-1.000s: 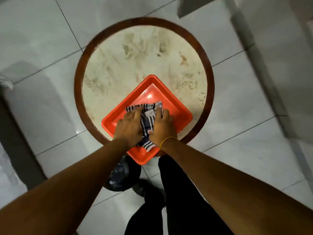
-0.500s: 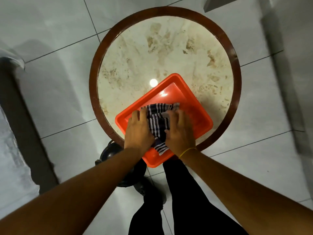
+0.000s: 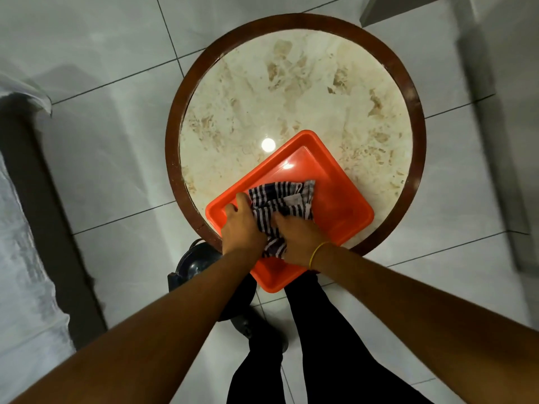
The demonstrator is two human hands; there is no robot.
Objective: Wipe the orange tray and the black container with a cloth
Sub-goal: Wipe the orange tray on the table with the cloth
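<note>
Setting: pale tiled floor [image 3: 116, 147], round marble surface [image 3: 291, 91] with dark wooden rim, seen from above.
Tray: orange tray [image 3: 344, 211] at near edge of surface, turned corner-on, near corner jutting past rim toward legs.
Cloth: striped cloth [image 3: 280, 199] bunched inside tray, spreading up and away from both hands.
Left grip: left hand [image 3: 240, 225] at left of cloth, fingers curled on cloth's left edge close by tray's left wall; pinching or merely pressing, cannot tell.
Right grip: right hand [image 3: 297, 237] just right of left hand, yellow band at wrist, fingers closed down on cloth, pressing it to tray floor.
Container: black container [image 3: 198, 262] on floor below and left of left wrist, partly hidden by forearm and surface rim, not yet wiped by the look of it.
Change: against half a second back, cloth fanned wider beyond fingertips, fingers more bent; tray in same diagonal pose. Likely mid-stroke on tray floor, so tray step under way, container step ahead.
Edges: tray's overhanging corner directly beneath wrists; hard downward push there could tip it off.
Open room: far and right parts of tray floor bare beyond right hand, bare marble past that; ample room for strokes away from body, little toward it.
</note>
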